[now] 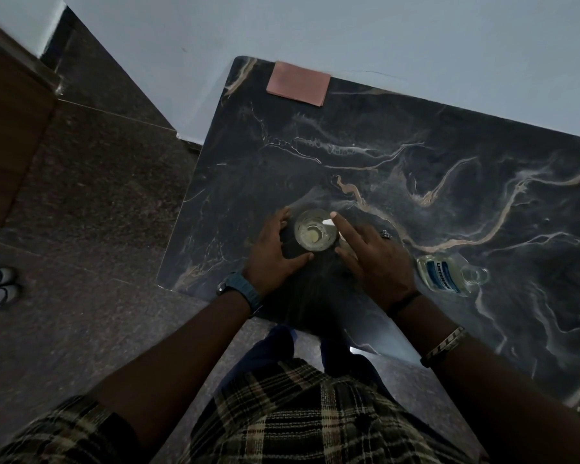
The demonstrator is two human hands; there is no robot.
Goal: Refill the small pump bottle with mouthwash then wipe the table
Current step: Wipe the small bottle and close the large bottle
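Clear plastic: small pump bottle (316,231) stands open-topped near the worktop's (416,135) near-left edge, a little liquid inside.
Hands: left hand (275,251) cups it; right hand (370,252) pinches something white, likely the pump.
Mouthwash bottle (447,272): lying uncapped, just right.
Left to do: capping, wiping; pink cloth (298,82) untouched at far-left corner.
Room: dark marble-pattern top, pale wall, speckled floor.

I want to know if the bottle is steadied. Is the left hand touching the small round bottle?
Touching. In the head view, the left hand curls around the small bottle, with fingers and thumb lying against its side and no gap visible.
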